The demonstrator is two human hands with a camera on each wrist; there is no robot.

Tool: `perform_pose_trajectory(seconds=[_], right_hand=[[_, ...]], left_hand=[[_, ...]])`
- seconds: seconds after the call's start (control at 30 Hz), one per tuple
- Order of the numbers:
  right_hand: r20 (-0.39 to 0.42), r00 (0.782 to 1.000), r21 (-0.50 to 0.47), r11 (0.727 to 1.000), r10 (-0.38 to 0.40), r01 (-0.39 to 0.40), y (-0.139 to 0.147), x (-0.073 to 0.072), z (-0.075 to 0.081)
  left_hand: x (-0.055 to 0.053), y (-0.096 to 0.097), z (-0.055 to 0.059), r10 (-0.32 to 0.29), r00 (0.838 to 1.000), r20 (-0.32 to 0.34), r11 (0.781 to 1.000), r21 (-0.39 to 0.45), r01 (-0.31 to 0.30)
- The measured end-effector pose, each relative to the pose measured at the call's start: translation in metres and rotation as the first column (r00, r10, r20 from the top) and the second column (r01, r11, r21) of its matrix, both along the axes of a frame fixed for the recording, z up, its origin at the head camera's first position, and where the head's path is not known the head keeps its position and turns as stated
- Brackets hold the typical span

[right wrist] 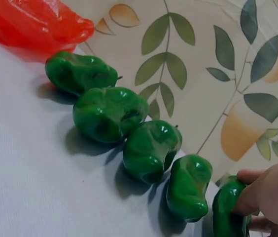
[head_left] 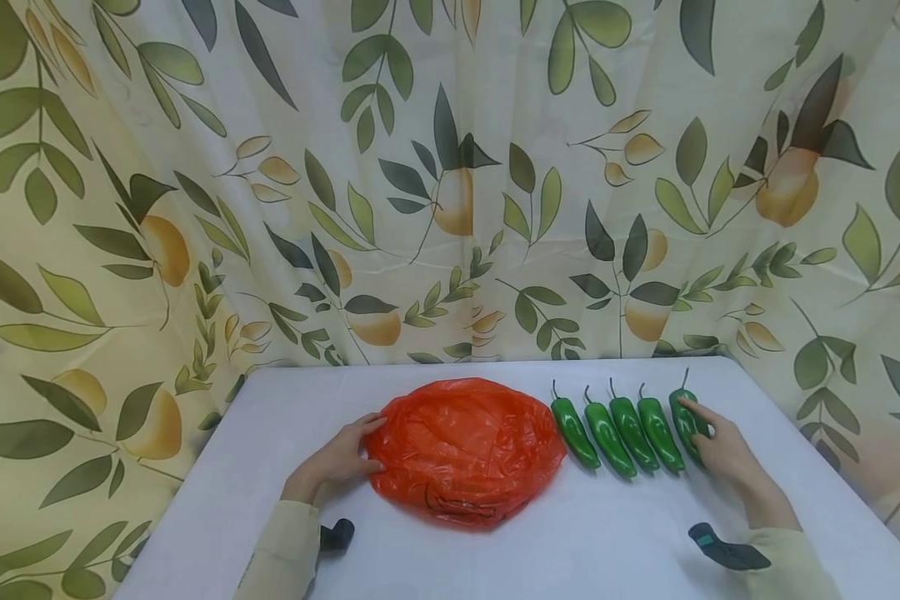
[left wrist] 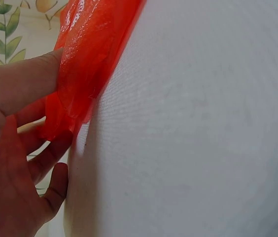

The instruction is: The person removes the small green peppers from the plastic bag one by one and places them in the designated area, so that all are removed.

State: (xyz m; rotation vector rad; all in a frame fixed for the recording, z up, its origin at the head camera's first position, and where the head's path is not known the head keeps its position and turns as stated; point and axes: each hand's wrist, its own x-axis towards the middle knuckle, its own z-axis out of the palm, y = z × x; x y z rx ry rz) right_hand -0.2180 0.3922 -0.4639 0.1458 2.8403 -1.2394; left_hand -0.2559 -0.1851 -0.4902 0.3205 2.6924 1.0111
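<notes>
A crumpled red plastic bag (head_left: 465,450) lies on the white table, left of a row of green peppers. My left hand (head_left: 342,457) holds the bag's left edge; in the left wrist view the thumb (left wrist: 25,81) lies on the red plastic (left wrist: 92,54) with fingers partly behind it. At the row's right end, my right hand (head_left: 722,446) grips the last green pepper (head_left: 684,408), which rests on the table. The right wrist view shows fingers and thumb around that pepper (right wrist: 226,207), with part of it cut off by the frame.
Several other green peppers (head_left: 630,433) lie side by side, stems toward the back, between the bag and my right hand. The leftmost pepper (head_left: 572,429) is close against the bag. A leaf-and-fruit patterned curtain (head_left: 495,275) hangs behind the white table (head_left: 540,550).
</notes>
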Motion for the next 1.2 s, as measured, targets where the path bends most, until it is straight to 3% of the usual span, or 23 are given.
perform_pose_trajectory(seconds=[0.33,0.6,0.77,0.83,1.03,1.2], right_hand=[[-0.059,0.997,0.131,0.99,0.055,-0.047,0.001,-0.004,-0.01],[0.011,0.997,0.215,0.974,-0.079,0.075,0.002,-0.005,-0.011],[-0.049,0.995,0.252,0.962,-0.091,0.101,0.001,-0.006,-0.006],[-0.055,0.994,0.253,0.962,-0.091,0.102,0.0,-0.006,-0.004],[0.072,0.992,0.192,0.978,-0.102,0.087,0.001,-0.004,-0.007],[0.076,0.991,0.182,0.978,-0.113,0.097,0.001,-0.005,-0.009]], left_hand=[[0.001,0.001,0.001,0.017,1.0,0.01,1.0,0.007,-0.017],[0.001,0.0,0.003,0.028,0.999,0.016,1.0,-0.003,-0.028],[-0.001,-0.001,0.006,0.025,1.0,0.007,1.0,-0.005,-0.025],[-0.001,-0.001,0.005,0.023,1.0,0.006,1.0,0.005,-0.023],[0.001,-0.001,0.0,0.022,0.999,0.027,1.0,0.009,-0.022],[0.003,0.001,0.001,0.022,1.0,0.018,1.0,0.0,-0.022]])
